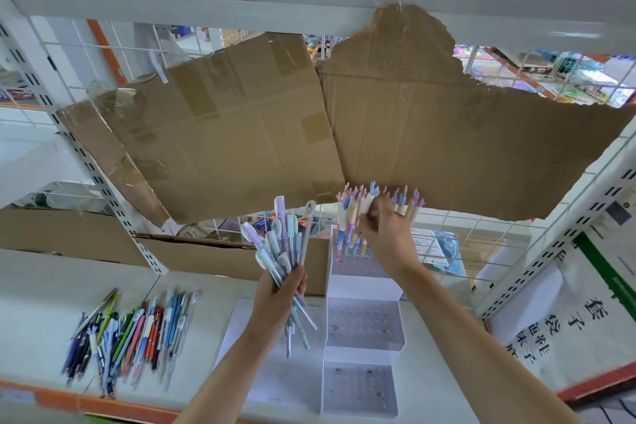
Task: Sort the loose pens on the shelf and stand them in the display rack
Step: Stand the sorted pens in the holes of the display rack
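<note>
Fingers (370, 213) of your right hand (387, 234) pinch a pen among those standing in the display rack's (363, 320) far tier — you're mid-placement. Your left hand (280, 289) grips a pastel bundle (278, 244); loose pens (134, 334) lie left on the shelf (41, 303). Next — seat it upright.

Your left hand (279, 299) grips a bundle of pastel pens (279, 244) in lilac, mint and pale grey. Your right hand (385, 234) rests on cream pens with pink and blue antler-shaped tops (358, 206). The stepped display rack (364, 320) is white with translucent grey hole trays. Loose pens on the white shelf (130, 334) run blue, black, green, pink, orange-red. Behind, plain brown cardboard (241, 134).
</note>
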